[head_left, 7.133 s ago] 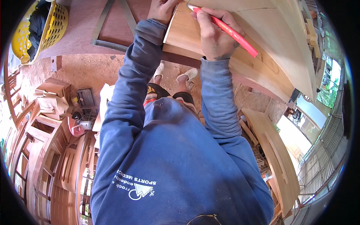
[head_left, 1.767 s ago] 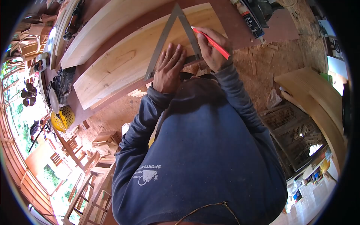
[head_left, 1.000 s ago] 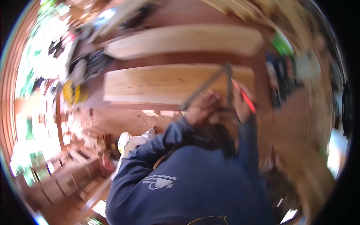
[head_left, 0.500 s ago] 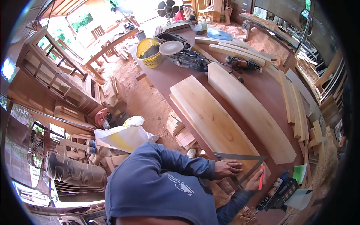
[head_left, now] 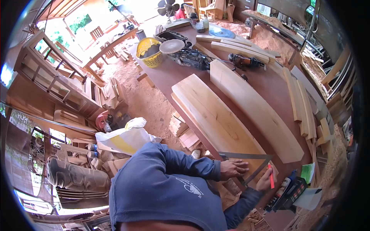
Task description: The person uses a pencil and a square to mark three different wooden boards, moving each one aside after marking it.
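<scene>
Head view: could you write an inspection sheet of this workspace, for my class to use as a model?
Surface: reddish-brown table, visible between the pieces of wood.
Job's things: triangular frame over one end of a wooden board; red pencil; second board alongside.
Clutter: yellow basket, black machine and wooden strips on the table.
Hands: left hand palm down across frame and board; right hand grips the pencil.
Cables: dark cord-like lines near the machine, too small to trace.
Surroundings: scrap-strewn floor, white-and-yellow sack, black fan.
</scene>
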The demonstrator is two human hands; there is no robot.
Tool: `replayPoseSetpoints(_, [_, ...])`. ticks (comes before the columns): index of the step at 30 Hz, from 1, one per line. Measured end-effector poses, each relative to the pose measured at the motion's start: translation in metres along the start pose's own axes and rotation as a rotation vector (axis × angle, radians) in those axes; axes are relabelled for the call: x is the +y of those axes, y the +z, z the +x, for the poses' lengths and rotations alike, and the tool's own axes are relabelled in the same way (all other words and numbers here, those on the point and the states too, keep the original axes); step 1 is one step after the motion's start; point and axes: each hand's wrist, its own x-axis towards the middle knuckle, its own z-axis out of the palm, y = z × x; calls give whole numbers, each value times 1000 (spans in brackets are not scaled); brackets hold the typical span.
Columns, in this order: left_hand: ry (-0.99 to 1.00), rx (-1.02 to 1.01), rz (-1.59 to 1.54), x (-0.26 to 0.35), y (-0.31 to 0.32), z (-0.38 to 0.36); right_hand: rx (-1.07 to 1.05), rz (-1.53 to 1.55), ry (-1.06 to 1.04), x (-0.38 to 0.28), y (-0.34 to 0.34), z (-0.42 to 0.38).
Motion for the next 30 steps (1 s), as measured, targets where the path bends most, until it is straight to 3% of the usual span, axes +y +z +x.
replayPoseSetpoints(4, [19,22,21,-2,6,2,-25,97,-38,5,-15,-27])
replayPoseSetpoints(7, [76,115,24,-16,24,-2,-167,54,88,-45,-44,-71])
replayPoseSetpoints(11, [-7,2,-52,7,-12,1,-589,-58,334,-32,-59,-119])
replayPoseSetpoints(14, [0,30,-49,-6,12,0,-370,373,288,-82,-108,-87])
replayPoseSetpoints(16, [-18,-12,-34,-4,-3,0,-69,269,198,-97,-127,-63])
replayPoseSetpoints(19, [-8,-44,-25,2,-5,5,-17,92,23,-122,-102,-24])
replayPoseSetpoints(20, [-17,-48,-13,2,-4,3,-40,65,-74,-124,-86,-15])
replayPoseSetpoints(22, [-10,1,-3,5,3,2,-229,230,-21,-144,-51,-10])
replayPoseSetpoints(26, [0,192,-64,0,13,4,-685,299,-110,-217,27,-22])
replayPoseSetpoints(29, [42,311,-130,-3,21,-12,-596,184,-722,-257,80,-21])
replayPoseSetpoints(30, [52,326,-136,-3,25,-16,-672,217,-759,-271,89,-26])
